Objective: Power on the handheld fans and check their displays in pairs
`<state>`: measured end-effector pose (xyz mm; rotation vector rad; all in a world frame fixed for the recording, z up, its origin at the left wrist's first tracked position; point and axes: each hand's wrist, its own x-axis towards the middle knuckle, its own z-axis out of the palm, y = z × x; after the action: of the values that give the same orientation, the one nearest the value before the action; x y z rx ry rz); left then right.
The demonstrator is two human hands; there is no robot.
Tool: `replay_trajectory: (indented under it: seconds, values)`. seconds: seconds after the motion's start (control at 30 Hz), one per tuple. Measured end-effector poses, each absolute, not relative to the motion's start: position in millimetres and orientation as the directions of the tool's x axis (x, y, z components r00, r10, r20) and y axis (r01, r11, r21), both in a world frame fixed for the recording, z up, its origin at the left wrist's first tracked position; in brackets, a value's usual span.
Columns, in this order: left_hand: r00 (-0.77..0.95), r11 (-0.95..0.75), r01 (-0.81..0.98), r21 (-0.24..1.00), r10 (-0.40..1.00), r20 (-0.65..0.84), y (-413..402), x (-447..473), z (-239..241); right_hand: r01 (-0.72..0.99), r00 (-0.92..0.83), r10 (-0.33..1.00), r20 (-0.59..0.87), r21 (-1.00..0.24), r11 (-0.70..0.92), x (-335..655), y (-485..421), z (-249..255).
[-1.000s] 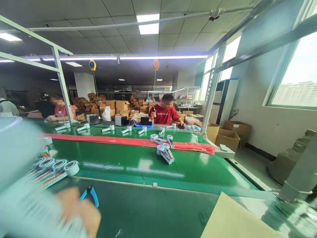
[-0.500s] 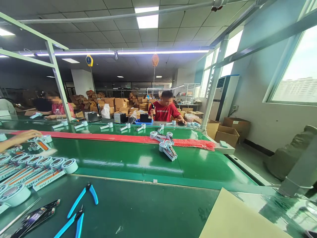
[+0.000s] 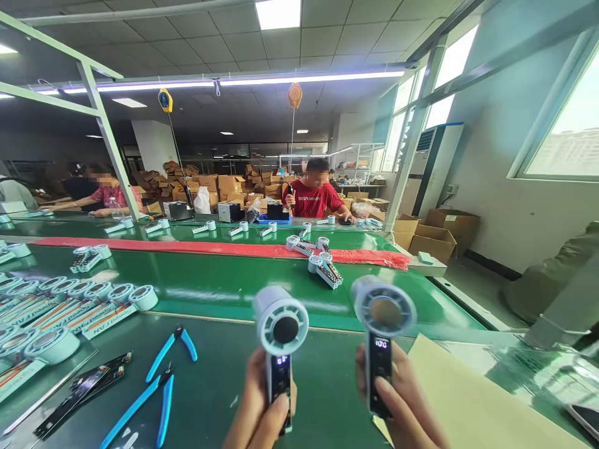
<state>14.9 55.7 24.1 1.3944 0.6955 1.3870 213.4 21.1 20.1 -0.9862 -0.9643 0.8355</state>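
I hold up two small handheld fans side by side over the green bench. My left hand (image 3: 262, 411) is closed round the handle of the left fan (image 3: 281, 330), thumb on its front below a lit display. My right hand (image 3: 402, 405) grips the handle of the right fan (image 3: 382, 318), thumb also on the front; its display shows digits. Both round fan heads point at me and look slightly blurred.
Blue-handled pliers (image 3: 154, 380) and black strips (image 3: 84, 390) lie at the left. Several fans are lined up (image 3: 88, 299) beside the green conveyor (image 3: 224, 280). A tan sheet (image 3: 468, 399) lies at the right. Across the line sit a person in red (image 3: 314, 196) and another person (image 3: 100, 190).
Both my hands have come up into view, each holding a fan; half a second ago neither was in view. The camera has tilted slightly down.
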Motion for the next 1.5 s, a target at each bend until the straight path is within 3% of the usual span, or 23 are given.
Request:
replay_trajectory:
  seconds: [0.13, 0.23, 0.47, 1.5]
  values:
    - [0.356, 0.037, -0.47, 0.882, 0.922, 0.151, 78.4, 43.6, -16.9, -0.376, 0.272, 0.959, 0.084, -0.908, 0.186, 186.7, 50.5, 4.7]
    - [0.37, 0.144, -0.48, 0.865, 0.928, 0.051, 85.5, 52.0, -44.0, -0.449, 0.246, 0.969, 0.014, -0.885, 0.127, 178.8, 57.3, -9.9]
    - [0.301, 0.156, -0.434, 0.888, 0.953, -0.02, 80.3, 48.4, -51.9, -0.57, 0.206, 0.977, -0.053, -0.818, 0.076, 177.5, 52.8, -32.1]
    - [0.337, 0.298, -0.254, 0.92, 0.919, -0.204, 68.0, 48.7, -37.7, -0.525, 0.252, 0.949, -0.189, -0.851, -0.03, 172.5, 46.7, -26.7]
